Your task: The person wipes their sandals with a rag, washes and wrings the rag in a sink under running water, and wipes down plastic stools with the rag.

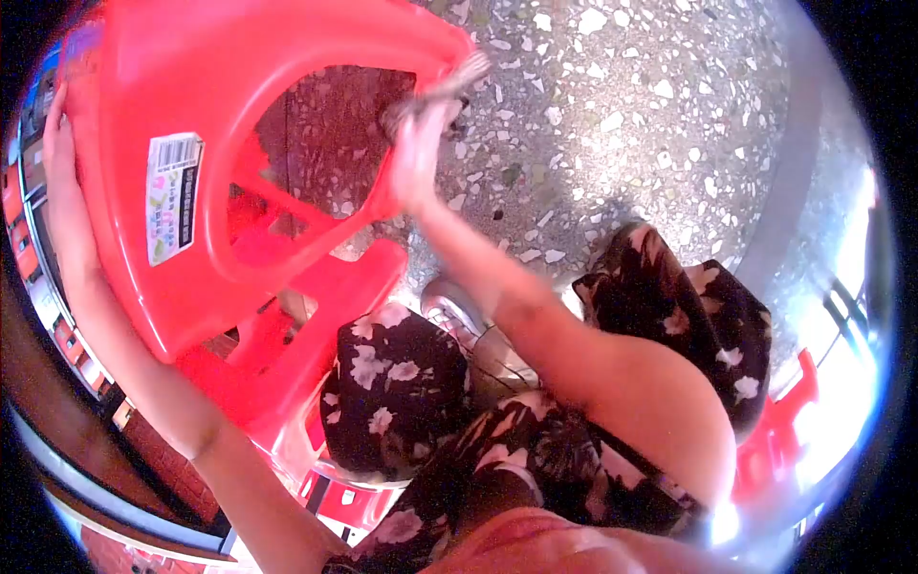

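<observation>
A red plastic stool (182, 86) lies tilted in front of me, with an arched cut-out and a barcode label (175, 198) on its side. My left arm reaches along its left side. Against that outer edge my left hand (60, 143) holds the stool, its fingers partly hidden. My right hand (421, 148), smeared by motion, is closed on a greyish cloth (469, 72) at the stool's leg by the cut-out. The cloth wraps partly around the leg; its full shape is blurred.
Beneath the tilted stool are more red plastic parts (368, 277). My knees, in dark floral cloth (397, 402), are close by on either side of my right forearm. Speckled stone floor (612, 124) spreads to the right. Another red plastic piece (779, 435) stands at lower right.
</observation>
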### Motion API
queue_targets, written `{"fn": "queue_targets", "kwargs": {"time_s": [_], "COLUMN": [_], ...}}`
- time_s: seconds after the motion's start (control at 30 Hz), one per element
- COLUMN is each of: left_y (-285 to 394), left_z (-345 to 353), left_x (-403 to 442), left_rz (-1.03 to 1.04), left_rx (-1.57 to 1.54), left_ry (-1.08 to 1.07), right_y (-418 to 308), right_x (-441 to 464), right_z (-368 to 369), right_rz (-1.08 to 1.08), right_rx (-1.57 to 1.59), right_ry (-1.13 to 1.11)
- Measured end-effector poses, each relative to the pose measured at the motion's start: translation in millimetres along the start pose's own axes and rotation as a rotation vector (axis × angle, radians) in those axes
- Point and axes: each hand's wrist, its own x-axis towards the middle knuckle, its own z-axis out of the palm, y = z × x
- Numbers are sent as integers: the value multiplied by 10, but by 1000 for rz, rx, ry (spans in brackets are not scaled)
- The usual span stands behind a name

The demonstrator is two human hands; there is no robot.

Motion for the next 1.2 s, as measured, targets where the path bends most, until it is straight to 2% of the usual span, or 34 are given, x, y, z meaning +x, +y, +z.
{"fn": "queue_targets", "kwargs": {"time_s": [0.03,0.07,0.2,0.3,0.43,0.47,0.53,0.6,0.63,0.67,0.7,0.73,0.83,0.9,0.97,1.03,1.07,1.13,1.17,1.2], "left_y": [-1,1,-22,-23,-32,-39,-41,-38,-49,-55,-65,-80,-120,-146,-90,-62,-46,-13,4,30], "left_z": [-11,-6,30,8,-19,-9,-6,-12,-23,-28,-39,-48,-85,-78,-57,-34,-17,0,8,11], "left_x": [1,0,-17,20,0,-9,-10,-22,-19,-7,5,25,75,92,20,-7,-23,-30,-33,-29], "left_rz": [1,0,-12,-1,7,7,12,13,14,15,16,19,32,40,29,18,14,-1,-11,-17], "left_rx": [2,3,-1,5,-2,-2,0,-1,0,-2,-1,1,-7,-11,-8,-6,-11,-15,-18,-17], "left_ry": [3,-2,-5,-4,-7,-13,-17,-18,-21,-26,-30,-34,-47,-51,-38,-29,-27,-21,-15,-12], "right_y": [-34,-14,100,-195,-3,169,356,471,-404,211,223,227,33,-31,-14,238,254,283,120,427], "right_x": [-309,-541,-46,456,-884,-1031,-1138,-652,7,190,430,532,98,-775,-1573,-1839,-1703,-1205,-715,-491], "right_z": [-10,-107,-8,-80,-59,-94,-153,61,-177,27,-41,-7,18,13,-10,-207,-224,-118,184,295], "right_rz": [81,119,239,-94,74,78,165,102,335,-3,0,67,60,65,207,504,499,196,695,514], "right_rx": [-2,107,-17,-22,-39,-38,-176,-165,-32,49,42,-65,51,-32,-130,-105,-105,-124,-759,-120], "right_ry": [-41,-270,-136,86,-194,-194,-575,-165,-162,17,-74,-35,2,-92,-193,-779,-775,-441,-530,-163]}}
